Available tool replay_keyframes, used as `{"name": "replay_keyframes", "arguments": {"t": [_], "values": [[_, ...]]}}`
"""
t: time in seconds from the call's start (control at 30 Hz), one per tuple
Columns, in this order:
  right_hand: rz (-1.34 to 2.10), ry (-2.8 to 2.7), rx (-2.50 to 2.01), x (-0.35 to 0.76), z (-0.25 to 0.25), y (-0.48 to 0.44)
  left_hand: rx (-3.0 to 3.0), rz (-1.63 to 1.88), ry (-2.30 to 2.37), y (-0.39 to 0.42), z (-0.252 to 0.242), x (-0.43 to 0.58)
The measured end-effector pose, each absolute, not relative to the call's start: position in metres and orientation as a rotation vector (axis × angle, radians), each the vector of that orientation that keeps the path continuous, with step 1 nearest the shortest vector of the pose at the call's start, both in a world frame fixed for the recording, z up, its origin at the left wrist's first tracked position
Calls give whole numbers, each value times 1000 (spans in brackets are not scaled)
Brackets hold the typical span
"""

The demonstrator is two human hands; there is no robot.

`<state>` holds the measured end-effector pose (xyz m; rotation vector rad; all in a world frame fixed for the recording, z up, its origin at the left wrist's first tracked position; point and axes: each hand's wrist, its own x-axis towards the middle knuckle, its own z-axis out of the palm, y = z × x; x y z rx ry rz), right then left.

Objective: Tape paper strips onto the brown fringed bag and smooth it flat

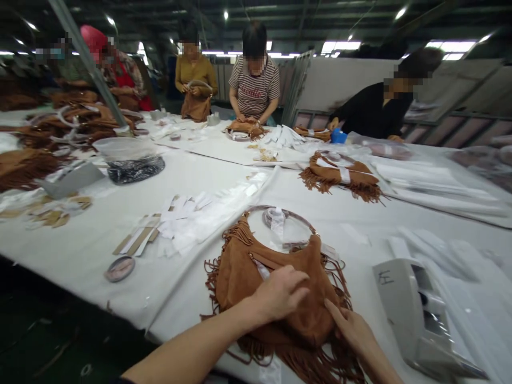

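Observation:
A brown suede handbag (280,266) with long fringe lies on the white table in front of me. Its curved handle points away from me, with clear wrapping around it, and something white shows at the zipper slit. Over the front of the bag is my left hand (280,294), its fingers bent and apart with nothing visible in them. My right hand (354,328) grips the bag's lower right side, thumb on top and the other fingers hidden beneath the edge.
A grey tape dispenser (416,314) stands at right. White and tan strips (160,229) and a roll of tape (119,268) lie left. Beyond are another fringed bag (342,173), a plastic-lined tub (132,160) and piled bags (76,125). Several co-workers stand across the table.

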<state>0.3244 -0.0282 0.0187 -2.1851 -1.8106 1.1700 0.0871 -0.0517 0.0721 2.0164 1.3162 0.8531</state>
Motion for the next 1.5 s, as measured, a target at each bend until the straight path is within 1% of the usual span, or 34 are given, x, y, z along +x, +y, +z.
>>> {"name": "replay_keyframes", "arguments": {"t": [0.07, 0.1, 0.13, 0.2, 0.27, 0.33, 0.37, 0.4, 0.47, 0.5, 0.57, 0.63, 0.73, 0.8, 0.87, 0.93, 1.03, 1.17, 1.3, 1.5], "values": [[1109, -1858, -2187, 327, 19, -25, 1780, 1207, 1550, -65, 83, 47], [1071, -1889, -2200, 327, 21, -25, 1619, 1304, 1739, -71, 83, 25], [1027, -1929, -2220, 327, 25, -26, 1447, 1323, 1930, -77, 80, 3], [860, -2018, -2311, 323, 38, -29, 1197, 1151, 2116, -88, 66, -33], [506, -2080, -2411, 309, 56, -34, 1129, 1014, 2103, -98, 47, -53], [230, -2106, -2321, 284, 75, -40, 1144, 950, 2032, -106, 32, -58], [219, -2111, -2213, 267, 84, -42, 1153, 931, 2009, -109, 27, -56], [296, -2119, -2085, 250, 90, -44, 1158, 917, 1998, -110, 23, -53], [554, -2116, -1874, 220, 98, -48, 1162, 902, 2007, -111, 21, -45], [637, -2105, -1814, 210, 99, -49, 1161, 893, 2019, -109, 21, -42], [666, -2074, -1778, 207, 96, -50, 1159, 871, 2046, -106, 19, -38], [574, -1988, -1856, 230, 90, -48, 1154, 844, 2079, -103, 16, -36], [424, -1775, -2107, 288, 81, -47, 1166, 780, 2113, -100, 9, -38], [447, -1737, -2247, 319, 74, -49, 1206, 728, 2107, -96, 5, -42], [577, -1799, -2308, 332, 65, -49, 1257, 679, 2102, -93, 3, -46], [694, -1869, -2295, 327, 54, -46, 1296, 633, 2123, -90, 5, -47], [726, -1910, -2250, 308, 41, -41, 1318, 567, 2195, -88, 9, -41], [603, -1951, -2211, 301, 32, -46, 1408, 461, 2273, -89, 7, -31], [434, -1898, -2298, 320, 25, -53, 1566, 256, 2448, -95, -3, -34], [450, -1855, -2306, 333, 18, -51, 1604, 187, 2468, -97, -8, -43]]}}
